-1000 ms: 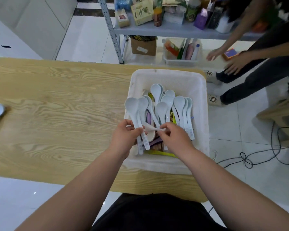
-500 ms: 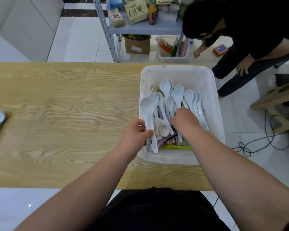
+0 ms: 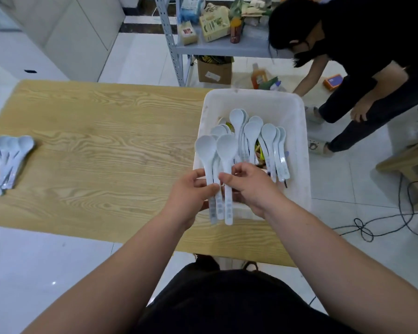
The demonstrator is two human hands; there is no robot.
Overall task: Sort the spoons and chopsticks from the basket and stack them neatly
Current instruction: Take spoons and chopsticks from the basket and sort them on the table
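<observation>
Mid-handles of held spoons (image 3: 227, 150) being covered by left hand (image 3: 191, 194) and right hand (image 3: 249, 186); handle print showing too small to read. Most of coloured items (image 3: 260, 150) being hidden under basket spoons (image 3: 251, 133), kind unclear. Near wall of basket (image 3: 298, 131) being blocked by right hand. At left, pile (image 3: 7, 160) blurring, count unclear.

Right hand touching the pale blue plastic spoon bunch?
Touching. Head view: the right hand pinches a handle in the pale blue plastic spoon bunch gripped by the left hand.
</observation>
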